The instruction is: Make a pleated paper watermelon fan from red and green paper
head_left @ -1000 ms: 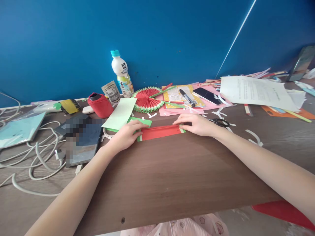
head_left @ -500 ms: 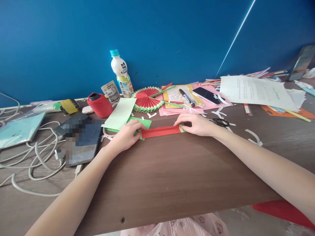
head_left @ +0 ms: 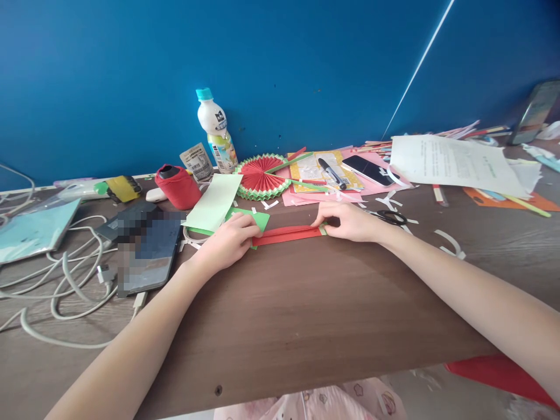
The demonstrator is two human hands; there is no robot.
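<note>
Folded red paper [head_left: 286,236] spans centre frame.
I see left hand [head_left: 234,239] and right hand [head_left: 349,223], fingers holding opposite ends, likely so neither side slips.

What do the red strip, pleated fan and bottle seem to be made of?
Red strip: seemingly matte paper, by its thin edge and lengthwise folds. Pleated fan: likely matte paper too, holding sharp accordion pleats. Bottle: probably smooth plastic with slight sheen, going by its moulded, waisted shape.
</note>
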